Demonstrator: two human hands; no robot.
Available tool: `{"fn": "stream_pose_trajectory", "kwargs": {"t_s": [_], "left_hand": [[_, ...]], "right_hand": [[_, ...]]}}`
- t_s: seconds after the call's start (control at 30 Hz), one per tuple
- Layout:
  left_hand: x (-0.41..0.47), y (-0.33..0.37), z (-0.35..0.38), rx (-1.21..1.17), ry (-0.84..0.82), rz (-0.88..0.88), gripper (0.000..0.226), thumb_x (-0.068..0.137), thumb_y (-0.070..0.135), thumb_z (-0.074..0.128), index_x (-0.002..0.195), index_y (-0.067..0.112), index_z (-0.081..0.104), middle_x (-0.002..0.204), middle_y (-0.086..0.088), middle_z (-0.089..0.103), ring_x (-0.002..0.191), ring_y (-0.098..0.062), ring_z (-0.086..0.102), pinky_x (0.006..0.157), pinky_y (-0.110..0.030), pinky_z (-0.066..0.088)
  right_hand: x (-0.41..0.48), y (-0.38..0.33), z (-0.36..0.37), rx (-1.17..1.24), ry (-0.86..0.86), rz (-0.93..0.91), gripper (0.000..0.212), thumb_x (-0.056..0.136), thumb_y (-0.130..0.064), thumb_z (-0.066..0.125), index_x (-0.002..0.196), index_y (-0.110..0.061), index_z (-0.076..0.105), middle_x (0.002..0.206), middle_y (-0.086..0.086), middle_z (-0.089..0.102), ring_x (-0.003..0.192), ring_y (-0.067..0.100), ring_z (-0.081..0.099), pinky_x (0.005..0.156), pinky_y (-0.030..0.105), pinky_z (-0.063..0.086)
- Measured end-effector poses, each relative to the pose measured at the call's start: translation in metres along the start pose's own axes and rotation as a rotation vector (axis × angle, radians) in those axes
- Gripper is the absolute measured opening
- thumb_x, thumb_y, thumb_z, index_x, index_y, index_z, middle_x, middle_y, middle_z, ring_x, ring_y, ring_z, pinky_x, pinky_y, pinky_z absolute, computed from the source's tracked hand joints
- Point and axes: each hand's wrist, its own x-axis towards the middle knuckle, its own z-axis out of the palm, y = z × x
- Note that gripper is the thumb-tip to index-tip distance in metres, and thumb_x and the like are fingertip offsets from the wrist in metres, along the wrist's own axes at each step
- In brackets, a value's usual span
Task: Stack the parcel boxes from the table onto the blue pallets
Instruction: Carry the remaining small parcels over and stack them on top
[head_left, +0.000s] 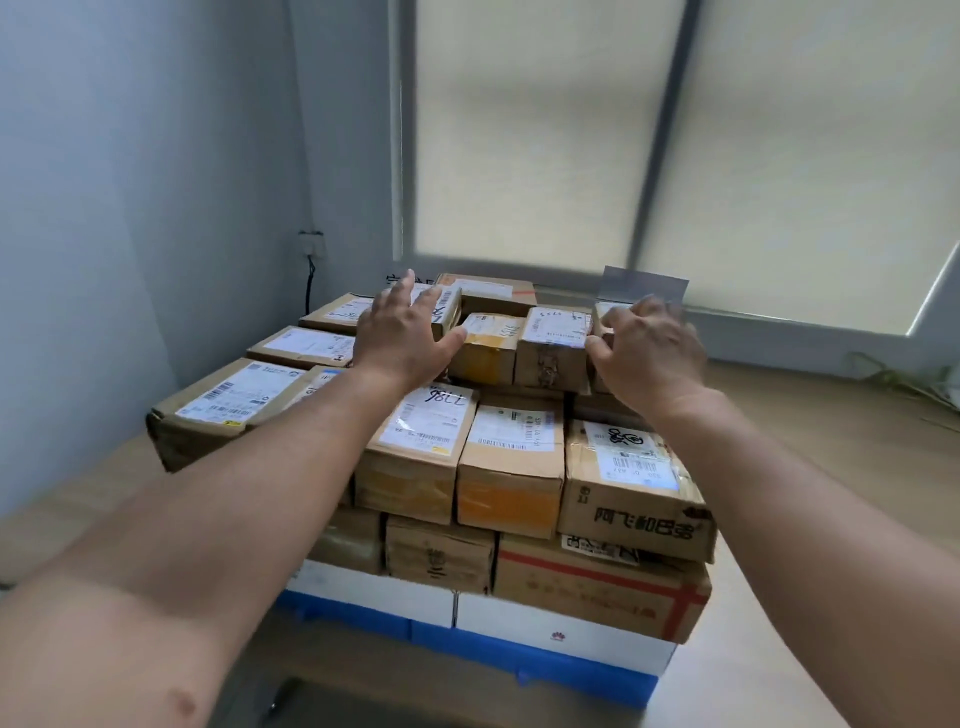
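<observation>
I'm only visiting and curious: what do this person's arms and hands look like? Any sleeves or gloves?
Both arms are bare as far as the view reaches, no sleeves. The left hand and right hand wear no gloves; no watch or band shows at either wrist. Blur leaves rings uncertain.

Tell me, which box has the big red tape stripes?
The wide brown box low at the stack's front right, resting on a white box. Broad red tape crosses near its corner.
</observation>
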Motion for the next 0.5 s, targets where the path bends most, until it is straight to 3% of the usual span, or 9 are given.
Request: {"fn": "stream_pose_trajectory", "kwargs": {"t_s": [0.17, 0.23, 0.33, 0.43, 0.5], "left_hand": [[-0.002, 0.022, 0.012, 0.020, 0.001, 0.019, 0.065, 0.092, 0.054, 0.044, 0.148, 0.024, 0.028, 0.158, -0.007, 0.017, 0.144, -0.026, 0.014, 0.114, -0.043, 0.014], [-0.012, 0.038, 0.019, -0.001, 0.022, 0.095, 0.062, 0.093, 0.052, 0.044, 0.147, 0.023, 0.031, 0.157, -0.006, 0.019, 0.144, -0.023, 0.014, 0.115, -0.041, 0.012], [-0.032, 0.067, 0.031, -0.055, 0.031, 0.300, 0.057, 0.092, 0.050, 0.048, 0.141, 0.022, 0.042, 0.149, -0.005, 0.037, 0.139, -0.021, 0.028, 0.113, -0.041, 0.023], [-0.049, 0.091, 0.042, -0.131, -0.132, 0.463, 0.050, 0.092, 0.048, 0.050, 0.136, 0.024, 0.048, 0.141, 0.001, 0.048, 0.133, -0.016, 0.036, 0.109, -0.039, 0.033], [-0.055, 0.098, 0.049, -0.166, -0.265, 0.488, 0.048, 0.092, 0.049, 0.049, 0.135, 0.027, 0.049, 0.138, 0.005, 0.051, 0.131, -0.012, 0.037, 0.106, -0.037, 0.036]], "right_hand": [[0.018, 0.043, 0.008, 0.118, -0.064, 0.130, 0.048, 0.097, -0.043, 0.044, 0.137, -0.017, 0.048, 0.140, 0.017, 0.042, 0.130, 0.034, 0.035, 0.104, 0.044, 0.032], [0.018, 0.058, 0.013, 0.166, -0.072, 0.186, 0.049, 0.098, -0.042, 0.043, 0.138, -0.014, 0.045, 0.138, 0.021, 0.043, 0.128, 0.037, 0.038, 0.103, 0.044, 0.034], [0.009, 0.077, 0.020, 0.216, -0.074, 0.283, 0.047, 0.098, -0.038, 0.041, 0.134, -0.007, 0.045, 0.131, 0.024, 0.046, 0.121, 0.039, 0.044, 0.094, 0.043, 0.039], [-0.003, 0.091, 0.026, 0.203, -0.116, 0.367, 0.040, 0.096, -0.029, 0.041, 0.125, -0.003, 0.050, 0.122, 0.022, 0.053, 0.111, 0.038, 0.051, 0.085, 0.040, 0.042], [-0.012, 0.097, 0.030, 0.149, -0.233, 0.414, 0.026, 0.093, -0.023, 0.043, 0.105, -0.005, 0.057, 0.101, 0.016, 0.056, 0.093, 0.034, 0.053, 0.077, 0.035, 0.041]]}}
